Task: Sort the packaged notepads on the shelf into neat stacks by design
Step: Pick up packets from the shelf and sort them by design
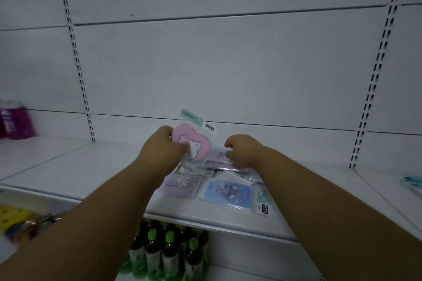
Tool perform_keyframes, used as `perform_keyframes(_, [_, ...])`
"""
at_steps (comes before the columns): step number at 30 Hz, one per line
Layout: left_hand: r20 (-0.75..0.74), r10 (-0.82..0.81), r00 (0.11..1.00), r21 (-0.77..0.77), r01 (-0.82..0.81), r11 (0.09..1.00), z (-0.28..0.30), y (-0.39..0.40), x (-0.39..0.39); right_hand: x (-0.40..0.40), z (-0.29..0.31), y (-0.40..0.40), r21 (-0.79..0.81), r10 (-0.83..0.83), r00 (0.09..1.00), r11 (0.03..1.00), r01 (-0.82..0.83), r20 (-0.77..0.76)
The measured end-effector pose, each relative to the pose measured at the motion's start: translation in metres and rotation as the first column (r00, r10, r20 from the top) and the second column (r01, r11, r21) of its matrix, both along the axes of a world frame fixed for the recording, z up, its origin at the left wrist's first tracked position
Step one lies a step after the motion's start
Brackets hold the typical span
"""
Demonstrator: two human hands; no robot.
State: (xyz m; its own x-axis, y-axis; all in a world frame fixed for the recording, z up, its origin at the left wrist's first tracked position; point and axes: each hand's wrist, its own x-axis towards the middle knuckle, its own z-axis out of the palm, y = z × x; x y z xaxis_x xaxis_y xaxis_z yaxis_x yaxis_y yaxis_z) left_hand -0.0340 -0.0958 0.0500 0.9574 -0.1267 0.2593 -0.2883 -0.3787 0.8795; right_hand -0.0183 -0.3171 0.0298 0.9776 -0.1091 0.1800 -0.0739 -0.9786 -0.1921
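Note:
My left hand (161, 147) grips a pink heart-shaped notepad (196, 141) in clear packaging with a mint header card, lifted upright above the pile. My right hand (239, 149) rests with curled fingers on a pale pink packaged notepad (219, 163) at the back of the pile; whether it grips it is unclear. In front lie a lilac notepad with a white character (183, 183) and, to its right, a blue notepad (228, 193). All sit on the white shelf (91, 173).
Purple packages (13, 121) stand at the shelf's far left. A mint-coloured item (413, 183) lies at the right edge. Green-capped bottles (169, 251) fill the shelf below. Yellow items (13, 217) sit at lower left. Slotted uprights run up the back wall.

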Motion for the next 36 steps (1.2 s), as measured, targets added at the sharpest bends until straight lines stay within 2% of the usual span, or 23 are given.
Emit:
perform_keyframes(2, [0.020, 0.038, 0.999, -0.118, -0.036, 0.992, -0.002, 0.005, 0.003, 0.008, -0.008, 0.006, -0.031, 0.000, 0.999, 1.000, -0.002, -0.046])
perform_keyframes(5, [0.008, 0.078, 0.997, -0.204, -0.075, 0.976, -0.007, 0.009, 0.006, 0.016, -0.016, 0.009, -0.093, 0.008, 0.995, 0.995, -0.017, -0.096])
perform_keyframes(13, [-0.039, 0.090, 0.995, -0.274, -0.097, 0.957, -0.022, 0.009, 0.011, 0.012, -0.008, 0.015, -0.277, 0.116, 0.988, 0.951, -0.139, -0.100])
perform_keyframes(16, [-0.039, 0.071, 0.997, -0.300, -0.080, 0.951, -0.026, 0.006, 0.010, 0.008, 0.003, 0.010, -0.277, 0.112, 0.994, 0.955, -0.108, -0.001])
perform_keyframes(18, [-0.031, 0.047, 0.998, -0.345, -0.055, 0.937, -0.029, 0.003, 0.008, 0.005, 0.010, 0.006, -0.178, 0.041, 0.984, 0.984, -0.011, 0.170])
perform_keyframes(20, [-0.022, 0.009, 1.000, -0.381, -0.017, 0.925, -0.029, 0.002, 0.005, 0.001, 0.015, 0.002, 0.031, -0.068, 0.946, 0.998, 0.061, 0.317])
perform_keyframes(24, [-0.023, -0.119, 0.993, -0.448, 0.096, 0.889, -0.026, -0.004, -0.002, -0.023, 0.025, -0.002, 0.328, -0.220, 0.887, 0.941, 0.083, 0.405])
perform_keyframes(27, [0.000, -0.265, 0.964, -0.470, 0.234, 0.851, -0.019, -0.017, -0.011, -0.059, 0.031, -0.008, 0.517, -0.377, 0.826, 0.847, 0.124, 0.419])
perform_keyframes(31, [0.018, -0.474, 0.880, -0.494, 0.420, 0.761, -0.017, -0.052, -0.035, -0.124, 0.028, -0.024, 0.607, -0.520, 0.747, 0.769, 0.199, 0.414])
perform_keyframes(36, [0.044, -0.652, 0.757, -0.503, 0.580, 0.641, -0.023, -0.107, -0.094, -0.223, 0.019, -0.054, 0.673, -0.678, 0.598, 0.680, 0.290, 0.427])
